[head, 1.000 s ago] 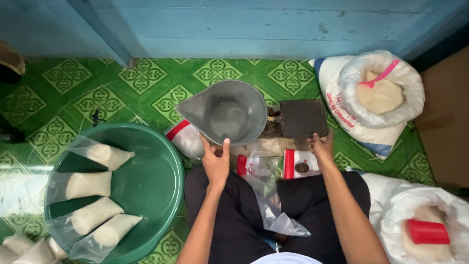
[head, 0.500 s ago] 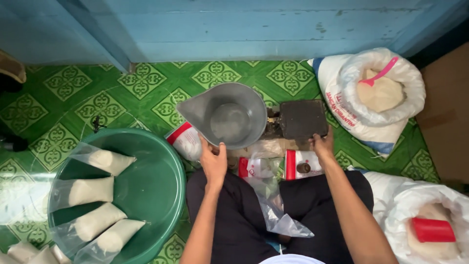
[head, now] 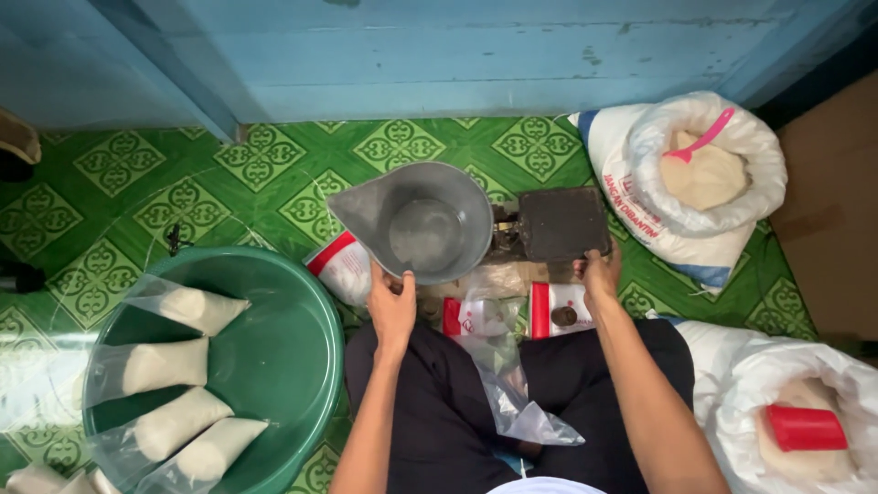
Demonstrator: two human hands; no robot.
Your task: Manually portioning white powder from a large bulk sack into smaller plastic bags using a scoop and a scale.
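Note:
I sit cross-legged on the floor. My left hand (head: 391, 306) grips the near rim of a grey metal scale pan (head: 416, 222), which looks empty. My right hand (head: 599, 272) holds the near edge of the dark square plate (head: 562, 222) of the balance scale, just right of the pan. Between my knees lie empty clear plastic bags (head: 501, 370) and red-and-white packets (head: 547, 309).
A green basin (head: 283, 343) at the left holds several filled clear bags (head: 160, 366). An open white sack with a pink scoop (head: 704, 137) stands at the far right; another sack with a red cup (head: 805, 427) is at the near right. A blue wall runs behind.
Both hands stay on the pan and the scale plate. The view has shifted slightly; nothing else has visibly moved.

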